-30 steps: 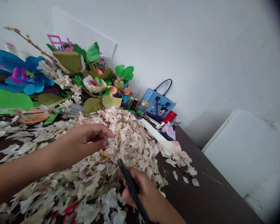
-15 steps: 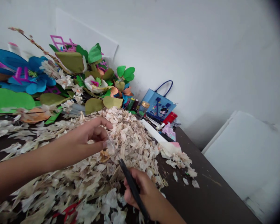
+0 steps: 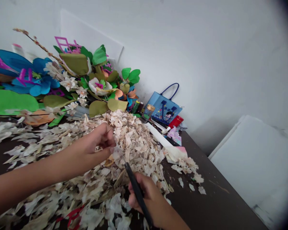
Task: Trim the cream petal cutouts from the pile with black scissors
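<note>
My left hand (image 3: 97, 143) reaches in from the left over the heap. Its thumb and fingertips are pinched on a thin, pale, translucent petal-like piece (image 3: 118, 155). Low in the middle, my right hand (image 3: 150, 196) is closed round a slender black pen-like tool (image 3: 137, 189), whose front end points up towards the pale piece. I cannot make out the very tip of the tool against the heap. Beneath both hands spreads a large heap of dry, cream-coloured petal-like flakes (image 3: 139, 140). A red object (image 3: 74, 215) lies partly buried near the bottom edge.
Blue, green and olive artificial flowers (image 3: 36, 80) are piled at the back left. Behind the heap stand a gold-lidded jar (image 3: 148, 111), a blue bag (image 3: 164, 108) and a red box (image 3: 176, 121). The dark table (image 3: 218, 198) ends at right, beside white boards (image 3: 252, 159).
The fingers of my left hand have curled in more around the pale piece. The tool's thin tip no longer shows clearly. The whole view has shifted slightly.
</note>
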`<state>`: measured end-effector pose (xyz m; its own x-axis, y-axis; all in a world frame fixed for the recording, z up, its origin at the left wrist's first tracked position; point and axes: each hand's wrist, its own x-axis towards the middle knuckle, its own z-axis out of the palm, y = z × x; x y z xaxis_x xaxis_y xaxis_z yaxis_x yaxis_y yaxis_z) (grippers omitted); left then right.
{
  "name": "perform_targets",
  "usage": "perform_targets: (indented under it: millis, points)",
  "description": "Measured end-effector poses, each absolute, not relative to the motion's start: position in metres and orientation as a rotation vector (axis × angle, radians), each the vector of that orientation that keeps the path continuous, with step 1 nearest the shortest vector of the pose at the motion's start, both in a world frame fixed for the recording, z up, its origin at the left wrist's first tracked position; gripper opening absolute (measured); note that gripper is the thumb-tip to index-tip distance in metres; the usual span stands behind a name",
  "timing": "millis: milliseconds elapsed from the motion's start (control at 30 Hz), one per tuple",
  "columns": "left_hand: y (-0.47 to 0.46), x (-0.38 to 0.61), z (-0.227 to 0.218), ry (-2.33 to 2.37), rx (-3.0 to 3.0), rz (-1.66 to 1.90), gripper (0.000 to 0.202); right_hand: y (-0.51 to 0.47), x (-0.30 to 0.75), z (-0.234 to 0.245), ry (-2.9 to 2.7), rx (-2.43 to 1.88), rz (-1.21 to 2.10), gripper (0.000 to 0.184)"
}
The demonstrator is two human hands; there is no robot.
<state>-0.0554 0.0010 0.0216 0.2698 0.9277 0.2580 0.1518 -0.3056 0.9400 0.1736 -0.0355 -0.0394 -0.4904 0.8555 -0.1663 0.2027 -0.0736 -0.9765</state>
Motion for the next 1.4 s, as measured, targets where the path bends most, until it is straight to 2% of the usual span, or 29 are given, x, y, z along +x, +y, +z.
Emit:
perform_targets:
  millis: [500, 633, 733, 933, 1267, 1400]
  points:
    - [-0.002, -0.045, 0.014, 0.929, 1.473, 1.208, 0.016, -0.033, 0.172, -0.038, -1.738, -1.211, 1.464, 0.018]
    - [0.004, -0.052, 0.013, 0.943, 1.552, 1.145, 0.012, -0.030, 0.170, -0.042, -1.747, -1.213, 1.404, 0.022]
    - [0.008, -0.058, 0.012, 1.007, 1.639, 1.152, 0.007, -0.027, 0.172, -0.049, -1.726, -1.205, 1.385, 0.031]
    - [0.003, -0.060, 0.017, 1.096, 1.803, 1.144, 0.015, -0.024, 0.176, -0.058, -1.728, -1.167, 1.348, 0.042]
    - [-0.003, -0.050, 0.011, 1.038, 1.601, 1.260, 0.011, -0.027, 0.176, -0.057, -1.708, -1.170, 1.396, 0.034]
    - [0.000, -0.051, 0.007, 0.967, 1.473, 1.257, 0.019, -0.026, 0.175, -0.053, -1.735, -1.203, 1.354, 0.032]
